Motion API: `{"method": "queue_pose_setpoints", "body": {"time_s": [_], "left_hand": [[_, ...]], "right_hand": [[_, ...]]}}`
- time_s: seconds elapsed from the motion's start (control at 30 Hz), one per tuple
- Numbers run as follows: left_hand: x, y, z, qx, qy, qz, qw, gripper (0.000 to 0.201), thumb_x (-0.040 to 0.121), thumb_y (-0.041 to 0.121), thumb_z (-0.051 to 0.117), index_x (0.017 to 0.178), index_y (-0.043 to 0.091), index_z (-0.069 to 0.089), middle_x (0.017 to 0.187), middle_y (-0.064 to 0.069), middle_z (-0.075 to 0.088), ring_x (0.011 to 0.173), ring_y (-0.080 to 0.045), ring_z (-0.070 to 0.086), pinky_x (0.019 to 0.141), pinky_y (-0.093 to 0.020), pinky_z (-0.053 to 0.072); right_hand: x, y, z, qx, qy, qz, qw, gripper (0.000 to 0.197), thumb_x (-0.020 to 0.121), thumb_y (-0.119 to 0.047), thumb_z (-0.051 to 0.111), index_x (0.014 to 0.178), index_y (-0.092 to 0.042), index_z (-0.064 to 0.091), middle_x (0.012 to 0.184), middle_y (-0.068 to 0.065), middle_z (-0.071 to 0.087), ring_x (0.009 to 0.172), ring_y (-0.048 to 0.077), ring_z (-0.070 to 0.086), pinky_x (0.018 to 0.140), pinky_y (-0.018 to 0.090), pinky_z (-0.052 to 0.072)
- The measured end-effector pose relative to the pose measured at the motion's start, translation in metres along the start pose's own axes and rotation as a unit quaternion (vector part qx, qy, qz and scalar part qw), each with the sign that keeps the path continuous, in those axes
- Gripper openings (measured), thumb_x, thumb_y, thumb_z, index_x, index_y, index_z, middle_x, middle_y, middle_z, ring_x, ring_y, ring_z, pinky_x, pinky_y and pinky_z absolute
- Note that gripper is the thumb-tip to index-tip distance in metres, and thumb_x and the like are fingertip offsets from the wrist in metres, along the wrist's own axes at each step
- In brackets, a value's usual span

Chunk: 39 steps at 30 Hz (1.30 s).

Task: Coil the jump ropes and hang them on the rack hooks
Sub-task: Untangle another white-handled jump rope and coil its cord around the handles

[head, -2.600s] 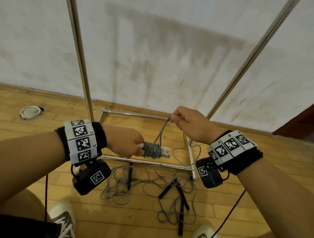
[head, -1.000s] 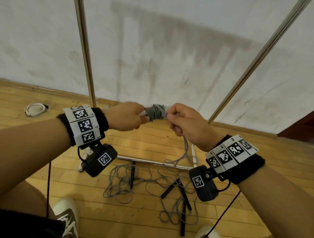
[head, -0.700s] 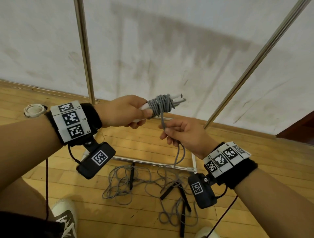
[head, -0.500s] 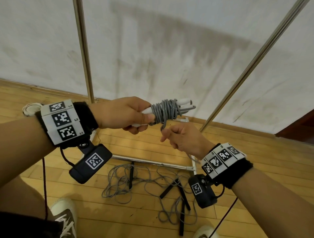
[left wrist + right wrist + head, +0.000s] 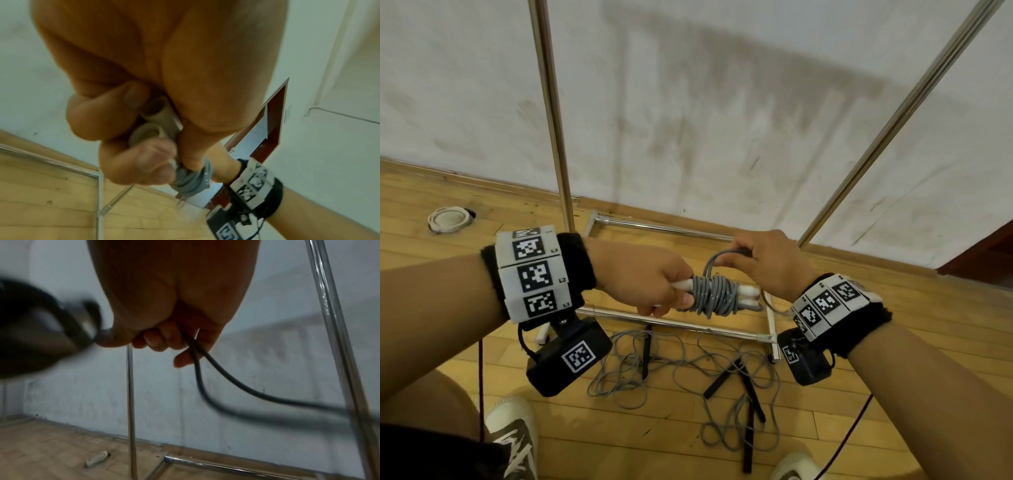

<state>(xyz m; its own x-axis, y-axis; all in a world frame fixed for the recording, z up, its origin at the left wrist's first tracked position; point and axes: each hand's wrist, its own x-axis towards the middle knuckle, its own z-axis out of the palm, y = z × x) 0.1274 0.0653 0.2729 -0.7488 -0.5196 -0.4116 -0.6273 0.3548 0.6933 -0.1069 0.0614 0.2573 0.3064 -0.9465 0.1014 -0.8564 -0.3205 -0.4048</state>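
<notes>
A person's left hand (image 5: 650,284) grips the paired white handles (image 5: 158,120) of a grey jump rope (image 5: 714,294), held level in front of the metal rack (image 5: 551,113), while the right hand (image 5: 767,263) pinches the last loop of cord above the tightly wound bundle. The coiling looks nearly finished; the loop needs securing before hanging. More ropes (image 5: 688,370) lie tangled on the floor.

The rack (image 5: 553,113) is shiny chromed metal, the floor (image 5: 914,329) varnished wood, the wall (image 5: 722,102) matt and scuffed, the jump rope (image 5: 714,296) smooth grey cord on glossy white plastic handles (image 5: 748,294)
</notes>
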Motion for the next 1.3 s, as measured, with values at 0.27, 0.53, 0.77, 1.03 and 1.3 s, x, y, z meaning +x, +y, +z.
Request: {"method": "queue_pose_setpoints", "body": {"time_s": [0.27,0.53,0.77,1.03,1.3], "left_hand": [[0.012,-0.009,-0.007,0.062,0.106,-0.065,0.990,0.023,0.101,0.033,0.050,0.089,0.016,0.060,0.075,-0.002,0.065,0.059,-0.011,0.054,0.060,-0.030,0.048],[0.005,-0.002,-0.027,-0.078,0.265,-0.024,0.961,0.023,0.100,0.030,0.054,0.085,0.014,0.059,0.064,0.007,0.061,0.055,-0.008,0.055,0.052,-0.024,0.044],[-0.011,0.007,-0.032,-0.162,0.246,0.030,0.955,0.022,0.104,0.023,0.050,0.084,0.014,0.055,0.063,0.005,0.057,0.054,-0.011,0.051,0.048,-0.022,0.039],[-0.021,0.014,-0.024,-0.173,0.100,0.090,0.976,0.033,0.095,0.029,0.051,0.107,-0.002,0.057,0.064,-0.004,0.053,0.050,-0.015,0.045,0.048,-0.026,0.035],[-0.015,0.013,-0.004,-0.008,-0.036,0.050,0.998,0.023,0.102,0.023,0.053,0.079,0.021,0.055,0.064,0.008,0.059,0.055,-0.006,0.055,0.059,-0.023,0.047]], "right_hand": [[0.000,-0.035,-0.006,0.178,-0.028,-0.020,0.983,0.036,0.102,-0.029,0.044,0.068,-0.027,0.056,0.058,-0.015,0.055,0.052,0.000,0.045,0.055,0.015,0.035],[-0.007,-0.037,0.003,0.315,-0.038,0.030,0.948,0.012,0.100,-0.018,0.052,0.091,-0.013,0.058,0.060,-0.004,0.064,0.049,0.008,0.053,0.049,0.020,0.044],[-0.016,-0.036,0.016,0.352,-0.045,0.040,0.934,0.026,0.103,-0.011,0.044,0.101,-0.019,0.069,0.065,-0.002,0.048,0.062,0.024,0.044,0.062,0.038,0.044],[-0.024,-0.028,0.021,0.329,-0.105,0.037,0.938,0.026,0.099,-0.024,0.054,0.077,-0.020,0.069,0.076,0.018,0.062,0.057,0.017,0.057,0.062,0.033,0.055],[-0.015,-0.008,0.011,0.115,-0.138,0.039,0.983,0.021,0.094,-0.012,0.058,0.074,-0.004,0.062,0.063,-0.001,0.059,0.061,0.012,0.050,0.058,0.024,0.045]]}}
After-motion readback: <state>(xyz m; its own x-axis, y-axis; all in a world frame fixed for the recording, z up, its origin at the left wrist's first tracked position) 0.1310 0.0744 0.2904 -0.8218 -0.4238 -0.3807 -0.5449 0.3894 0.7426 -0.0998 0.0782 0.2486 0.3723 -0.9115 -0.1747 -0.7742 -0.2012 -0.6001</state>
